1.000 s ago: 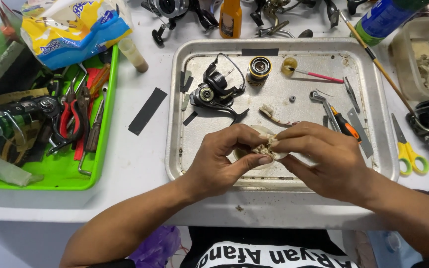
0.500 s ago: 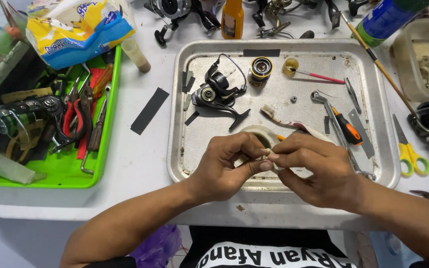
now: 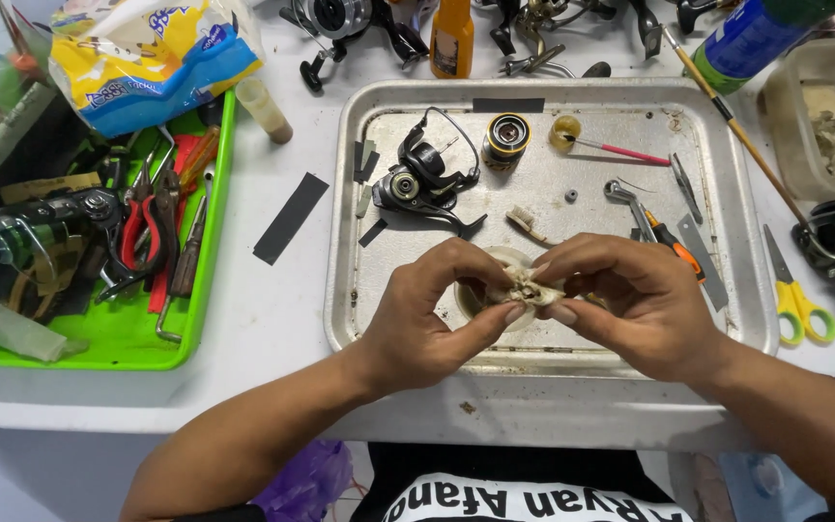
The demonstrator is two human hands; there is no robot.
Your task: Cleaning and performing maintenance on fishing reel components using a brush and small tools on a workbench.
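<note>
While both our hands pinch a small pale wad (image 3: pixel 526 288) over the metal tray (image 3: pixel 727 193) | left hand (image 3: pixel 427 309) and right hand (image 3: pixel 630 300) pressed on it | risk, we judge: fingers slipping, the wad dropping among the screwdriver (image 3: pixel 664 242) and reel body (image 3: pixel 422 179).

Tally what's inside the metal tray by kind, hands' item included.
Reel body: 1
Spool: 1
Brushes: 2
Screwdriver: 1
Greasy wad, pinched by left hand and right hand: 1
Total: 6

head view | straight down | close | over metal tray (image 3: pixel 359 319)
</note>
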